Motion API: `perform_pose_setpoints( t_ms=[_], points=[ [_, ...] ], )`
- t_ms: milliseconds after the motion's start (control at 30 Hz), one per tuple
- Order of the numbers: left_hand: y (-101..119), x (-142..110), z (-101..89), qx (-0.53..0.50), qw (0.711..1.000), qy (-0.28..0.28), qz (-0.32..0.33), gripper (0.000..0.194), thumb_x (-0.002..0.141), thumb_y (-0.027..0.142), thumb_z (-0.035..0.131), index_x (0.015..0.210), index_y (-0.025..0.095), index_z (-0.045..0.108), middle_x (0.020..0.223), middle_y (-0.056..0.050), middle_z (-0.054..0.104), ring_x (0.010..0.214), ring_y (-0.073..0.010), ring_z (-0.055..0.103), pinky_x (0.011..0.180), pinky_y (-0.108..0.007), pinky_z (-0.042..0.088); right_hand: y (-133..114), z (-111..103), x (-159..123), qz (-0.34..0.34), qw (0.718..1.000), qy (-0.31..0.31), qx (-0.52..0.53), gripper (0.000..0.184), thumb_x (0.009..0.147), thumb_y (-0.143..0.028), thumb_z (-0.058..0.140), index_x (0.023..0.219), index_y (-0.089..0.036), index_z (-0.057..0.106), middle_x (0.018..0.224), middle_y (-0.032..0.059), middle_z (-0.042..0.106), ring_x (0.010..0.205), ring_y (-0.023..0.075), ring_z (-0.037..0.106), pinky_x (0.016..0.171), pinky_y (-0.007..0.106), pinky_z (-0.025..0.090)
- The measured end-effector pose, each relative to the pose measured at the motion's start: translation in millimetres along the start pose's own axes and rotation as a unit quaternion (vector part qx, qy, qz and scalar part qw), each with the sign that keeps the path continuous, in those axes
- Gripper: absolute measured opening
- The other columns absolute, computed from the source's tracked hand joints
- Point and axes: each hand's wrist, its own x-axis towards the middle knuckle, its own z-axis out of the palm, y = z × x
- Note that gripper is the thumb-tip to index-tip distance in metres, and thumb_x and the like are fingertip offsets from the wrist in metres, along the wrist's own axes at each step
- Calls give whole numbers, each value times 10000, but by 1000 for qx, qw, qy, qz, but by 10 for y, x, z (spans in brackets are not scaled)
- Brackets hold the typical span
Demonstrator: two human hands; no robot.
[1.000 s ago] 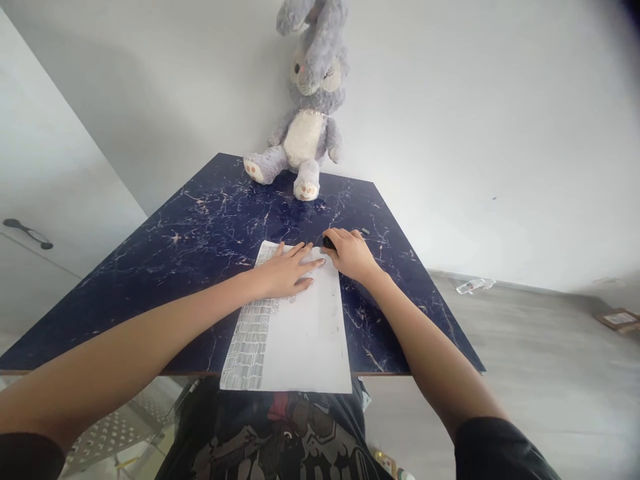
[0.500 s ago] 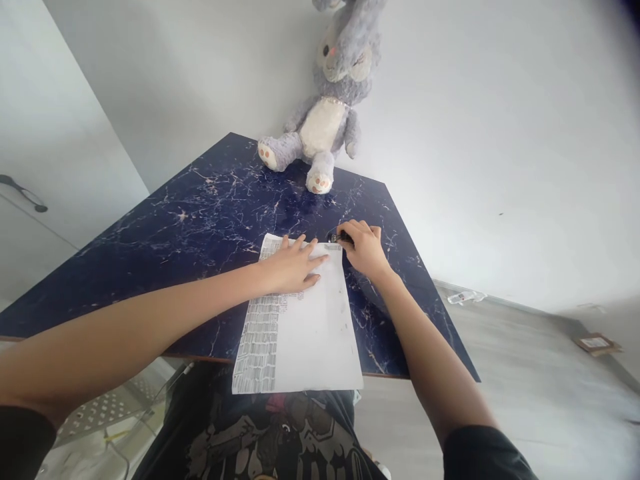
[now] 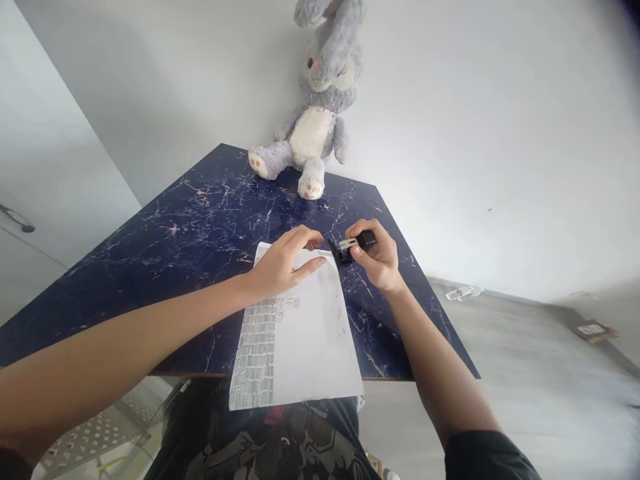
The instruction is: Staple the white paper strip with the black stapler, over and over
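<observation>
A small black stapler (image 3: 350, 247) is gripped in my right hand (image 3: 377, 257), its jaw end pointing left over the top right corner of the printed paper (image 3: 313, 347). That corner looks slightly raised. My left hand (image 3: 287, 260) hovers at the paper's top edge, thumb and fingers apart and nothing visible between them, close to the stapler's jaw. Dense print runs down the paper's left side, and the rest is mostly white. The sheet's lower end hangs past the table's front edge above my lap.
The dark blue marbled table (image 3: 200, 240) lies against a white wall. A grey plush rabbit (image 3: 313, 133) sits at its back edge. On the floor to the right are a clear plastic item (image 3: 464, 293) and a brown cardboard piece (image 3: 593, 331). A perforated seat (image 3: 90, 433) shows lower left.
My right hand has turned and lifted the stapler, showing more of it. My left hand, flat on the paper before, has risen with its fingers curved towards the stapler. The view has shifted slightly.
</observation>
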Motion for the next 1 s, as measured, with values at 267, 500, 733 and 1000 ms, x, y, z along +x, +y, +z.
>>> perform_pose_setpoints(
  t_ms=[267,500,733,1000],
  points=[
    [144,-16,-5,-1,994,51,96,251,986,254,647,1231,220,604,1057,-57,707,874,-167,675,836,-350,545,-121,96,-35,-25,992,-17,123,282,890,-506,687,985,-283,543,864,39,548,720,202,507,647,379,438],
    [204,-2,-13,5,992,72,106,158,999,269,626,1147,213,616,979,-47,723,820,-167,674,812,-352,538,-105,246,-43,29,969,-19,246,400,844,-596,715,966,-273,514,858,33,515,708,185,473,629,349,443],
    [175,-55,23,-6,992,78,96,178,1021,343,589,1149,219,591,919,-34,706,805,-168,651,790,-335,524,-168,322,-57,48,959,-26,277,406,846,-596,716,979,-265,521,890,40,527,714,178,477,614,327,440],
    [-49,19,-23,84,995,-33,-31,244,1055,333,472,1032,191,669,1046,-70,698,993,-223,640,942,-421,480,-52,-134,80,67,992,70,76,269,903,-484,649,1016,-262,546,952,42,582,762,188,545,680,351,470]
  ],
)
